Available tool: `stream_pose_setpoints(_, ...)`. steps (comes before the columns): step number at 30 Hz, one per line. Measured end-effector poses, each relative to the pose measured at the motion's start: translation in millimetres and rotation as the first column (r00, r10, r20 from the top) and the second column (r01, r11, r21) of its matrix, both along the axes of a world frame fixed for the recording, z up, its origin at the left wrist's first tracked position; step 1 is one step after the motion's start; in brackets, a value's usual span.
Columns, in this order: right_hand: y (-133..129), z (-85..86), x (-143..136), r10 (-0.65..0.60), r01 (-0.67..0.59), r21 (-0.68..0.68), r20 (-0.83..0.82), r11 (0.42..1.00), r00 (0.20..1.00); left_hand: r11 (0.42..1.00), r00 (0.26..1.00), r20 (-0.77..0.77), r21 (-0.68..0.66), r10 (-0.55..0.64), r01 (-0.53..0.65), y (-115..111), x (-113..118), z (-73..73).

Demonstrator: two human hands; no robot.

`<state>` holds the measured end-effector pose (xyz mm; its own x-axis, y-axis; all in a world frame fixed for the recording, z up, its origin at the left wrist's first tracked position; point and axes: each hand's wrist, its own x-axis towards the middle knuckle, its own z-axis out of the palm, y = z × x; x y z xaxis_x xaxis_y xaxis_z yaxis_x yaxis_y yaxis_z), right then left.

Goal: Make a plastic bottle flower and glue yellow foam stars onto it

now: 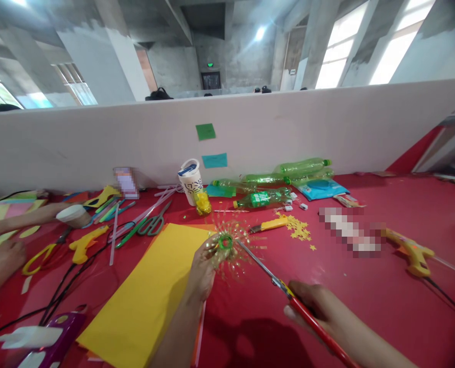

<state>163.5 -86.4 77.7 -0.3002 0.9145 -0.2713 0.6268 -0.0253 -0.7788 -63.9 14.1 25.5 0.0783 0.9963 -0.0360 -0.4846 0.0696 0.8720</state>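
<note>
Held the fringed green bottle neck [229, 242] at view centre in the left hand [203, 268]; gripped a red-handled scissors-like tool [296, 302] in the right hand [315, 301] at four o'clock, tip beside the strips (contact unclear). Judged the piece light, slick and springy, best taken by the stiffer-looking ring. Noted yellow paper [162, 286] edging in at eight, a utility knife [271, 224] at two, roomier red bench [338, 273] past three.

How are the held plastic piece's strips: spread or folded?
Spread: the strips fan outward around the green ring in the left hand.
</note>
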Motion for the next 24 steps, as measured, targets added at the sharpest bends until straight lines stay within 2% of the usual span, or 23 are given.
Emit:
stream_pose_setpoints(9,-4,-3.6,0,0.0,0.0,-0.005,-0.041,1.0,0.999,1.0,1.0,0.0,-0.013,0.0,0.0,0,0,0.2)
stream_pose_setpoints(16,-7,0.6,1,-0.003,0.003,-0.007,-0.085,1.0,0.996,1.0,1.0,-0.011,-0.014,0.014,-0.014,1,0,-1.6)
stream_pose_setpoints(20,-8,5.4,-1,-0.048,0.039,-0.085,-0.116,0.996,0.992,1.0,1.0,-0.018,-0.018,0.02,-0.021,1,0,-1.9)
stream_pose_setpoints(24,-7,14.3,-2,-0.042,0.019,-0.172,-0.132,0.985,0.99,0.998,0.999,-0.037,-0.046,0.037,-0.038,1,0,-2.1)
